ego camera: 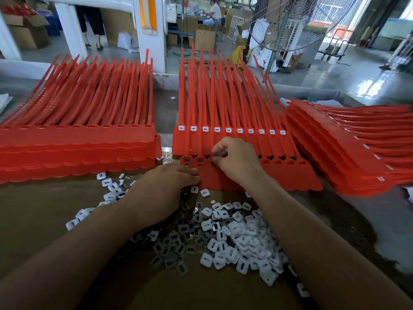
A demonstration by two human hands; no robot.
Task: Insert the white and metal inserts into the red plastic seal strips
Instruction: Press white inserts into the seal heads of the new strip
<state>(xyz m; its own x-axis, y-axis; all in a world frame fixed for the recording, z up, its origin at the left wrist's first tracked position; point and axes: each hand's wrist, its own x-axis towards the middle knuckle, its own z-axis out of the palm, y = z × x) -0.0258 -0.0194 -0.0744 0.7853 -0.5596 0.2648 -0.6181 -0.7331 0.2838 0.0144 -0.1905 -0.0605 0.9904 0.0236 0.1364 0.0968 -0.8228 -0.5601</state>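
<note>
Both hands at the front row of red seal strips [290,177], far edge of the cardboard sheet [44,215].
Your left hand [176,177] lay flat, fingers straight, pressing the row. Your right hand [234,159] was curled, fingertips pinched at the third head; the held item was hidden. White inserts [237,240] and metal inserts [176,245] were heaped mid-sheet.

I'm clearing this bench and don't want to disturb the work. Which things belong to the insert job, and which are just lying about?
Job in hand:
- red seal strips under the left hand and right hand
- white inserts
- metal inserts
- left stack and right stack of red strips

Lying about:
- fan
- cardboard boxes
- trolley
</note>
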